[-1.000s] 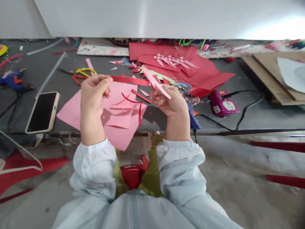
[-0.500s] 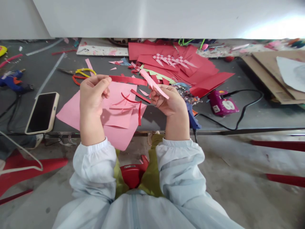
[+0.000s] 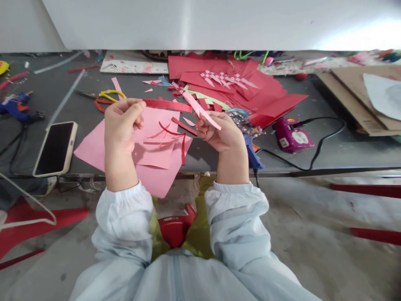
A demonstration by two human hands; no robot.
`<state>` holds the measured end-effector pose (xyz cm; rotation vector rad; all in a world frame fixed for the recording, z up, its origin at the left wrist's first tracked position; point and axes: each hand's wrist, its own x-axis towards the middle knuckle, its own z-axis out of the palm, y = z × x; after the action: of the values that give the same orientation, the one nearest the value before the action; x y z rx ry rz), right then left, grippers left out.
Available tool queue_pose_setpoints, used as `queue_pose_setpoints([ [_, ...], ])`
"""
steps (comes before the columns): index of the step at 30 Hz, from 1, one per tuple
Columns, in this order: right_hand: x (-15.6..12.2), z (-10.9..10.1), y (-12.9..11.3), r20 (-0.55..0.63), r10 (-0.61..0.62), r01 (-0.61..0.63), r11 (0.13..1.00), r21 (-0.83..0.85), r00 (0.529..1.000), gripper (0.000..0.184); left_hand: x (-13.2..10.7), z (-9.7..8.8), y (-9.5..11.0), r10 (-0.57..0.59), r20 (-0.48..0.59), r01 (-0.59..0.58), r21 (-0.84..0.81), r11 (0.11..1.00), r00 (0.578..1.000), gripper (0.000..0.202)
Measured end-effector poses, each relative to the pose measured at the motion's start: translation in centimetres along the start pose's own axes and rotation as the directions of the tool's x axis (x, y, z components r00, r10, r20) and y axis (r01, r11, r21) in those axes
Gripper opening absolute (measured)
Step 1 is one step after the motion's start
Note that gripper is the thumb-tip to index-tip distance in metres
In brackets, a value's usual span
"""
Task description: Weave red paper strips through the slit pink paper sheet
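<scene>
My left hand (image 3: pixel 123 121) pinches one end of a red paper strip (image 3: pixel 169 105) between thumb and fingers. The strip reaches across to my right hand (image 3: pixel 221 131), which is closed on a pink paper strip (image 3: pixel 200 109). The two strips meet near my right fingertips; whether they are joined there is hidden. Beneath my hands lie pink paper sheets (image 3: pixel 156 175), with thin red paper offcuts (image 3: pixel 184 148) and pink offcuts on top. Scissors (image 3: pixel 108 97) with yellow and orange handles rest just beyond my left hand.
Red paper sheets (image 3: pixel 272 100) and woven red-and-pink pieces (image 3: pixel 225 79) lie at the back. A phone (image 3: pixel 55 148) is at left, near a blue glue gun (image 3: pixel 15 106). At right are a purple box (image 3: pixel 293 136) with a black cable and cardboard (image 3: pixel 351 100).
</scene>
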<state>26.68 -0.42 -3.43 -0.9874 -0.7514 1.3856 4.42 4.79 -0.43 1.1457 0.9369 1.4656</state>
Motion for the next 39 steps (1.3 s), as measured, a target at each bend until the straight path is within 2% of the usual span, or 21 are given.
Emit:
queue_pose_setpoints([
  [6, 0.0, 0.1, 0.0, -0.023, 0.006, -0.006, 1.000, -0.021, 1.000, 0.015, -0.1, -0.1, 0.0, -0.010, -0.004, 0.010, 0.016, 1.000, 1.000, 0.014],
  [17, 0.0, 0.0, 0.1, 0.019, -0.004, 0.004, 1.000, 0.005, 1.000, 0.020, 0.1, -0.1, -0.2, 0.000, -0.012, 0.000, -0.011, 1.000, 1.000, 0.016],
  [25, -0.1, 0.3, 0.3, -0.005, -0.058, 0.058, 0.998, -0.025, 0.998, 0.018, 0.4, 0.4, -0.2, -0.015, -0.103, 0.018, 0.024, 1.000, 0.995, 0.018],
  [33, -0.2, 1.7, 0.6, -0.030, -0.134, 0.133, 0.991, -0.019, 0.991, 0.027, 0.2, 0.6, -0.2, 0.027, -0.111, -0.023, 0.039, 0.999, 0.993, 0.023],
  [37, -0.2, 2.3, 0.6, -0.081, -0.165, 0.163, 0.986, -0.041, 0.983, 0.025, 0.1, 0.6, -0.1, 0.013, -0.088, -0.009, 0.050, 0.999, 0.996, 0.030],
  [39, -0.2, 2.3, 0.7, -0.099, -0.194, 0.189, 0.980, -0.061, 0.976, 0.023, 0.1, 0.7, 0.0, 0.016, -0.118, -0.012, 0.035, 0.999, 0.993, 0.030],
])
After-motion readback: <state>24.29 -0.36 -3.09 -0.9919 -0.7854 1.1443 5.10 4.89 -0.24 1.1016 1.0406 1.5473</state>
